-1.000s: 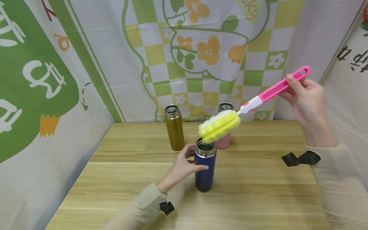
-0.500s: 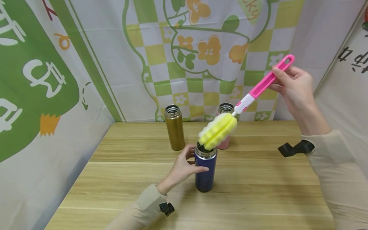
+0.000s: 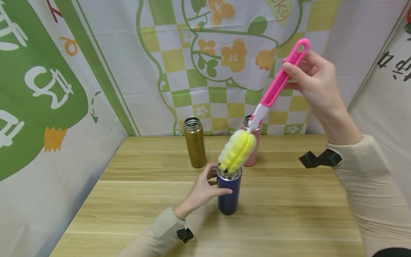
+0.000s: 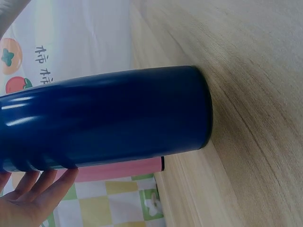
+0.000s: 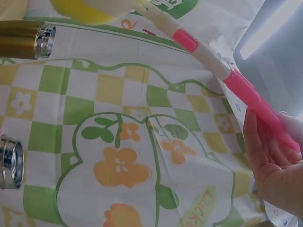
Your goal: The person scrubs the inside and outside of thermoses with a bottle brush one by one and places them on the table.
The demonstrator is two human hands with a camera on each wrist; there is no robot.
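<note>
A dark blue flask (image 3: 228,192) stands open-mouthed on the wooden table (image 3: 289,214). My left hand (image 3: 205,187) grips its upper body, with fingers (image 4: 42,182) curled round the blue flask (image 4: 104,120) in the left wrist view. My right hand (image 3: 313,80) holds a bottle brush by its pink handle (image 3: 282,76), raised and tilted steeply. The yellow sponge head (image 3: 237,150) has its tip in the flask's mouth. The right wrist view shows the pink handle (image 5: 258,104) across my right hand (image 5: 272,165) and the sponge head (image 5: 94,7) at the top edge.
A gold flask (image 3: 194,142) and a pink flask (image 3: 251,142) stand open at the back of the table, near the patterned cloth backdrop (image 3: 224,64). Cloth walls close in left and right. Both appear in the right wrist view: gold flask (image 5: 26,40), pink flask's steel rim (image 5: 10,161).
My right hand rose and swung the handle more upright. The sponge head came down from above the blue flask until its tip entered the mouth. The left hand stayed put.
</note>
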